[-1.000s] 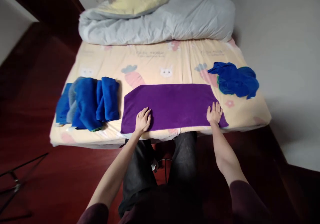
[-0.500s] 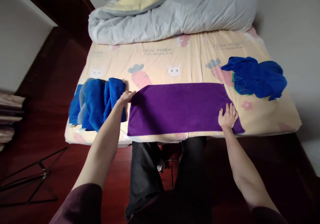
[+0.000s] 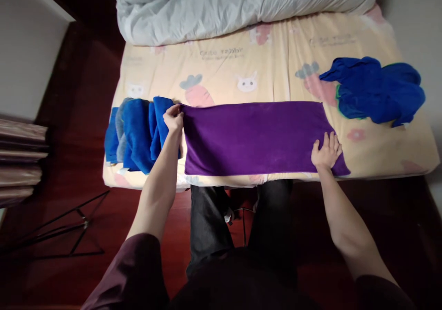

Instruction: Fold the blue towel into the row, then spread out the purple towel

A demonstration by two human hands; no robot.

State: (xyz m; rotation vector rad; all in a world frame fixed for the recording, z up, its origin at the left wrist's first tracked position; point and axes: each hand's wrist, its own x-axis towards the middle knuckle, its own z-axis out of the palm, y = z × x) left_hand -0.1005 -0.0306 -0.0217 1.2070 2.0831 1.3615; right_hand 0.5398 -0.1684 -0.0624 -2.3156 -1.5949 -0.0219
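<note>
Head view shows your left hand pinching the purple towel's far-left corner on the bed, while your right hand, fingers spread, presses its near-right corner flat as an anchor.

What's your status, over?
Left hand pinching purple towel at far-left corner. Right hand flat on near-right corner. Folded blue towels touching left edge.
</note>
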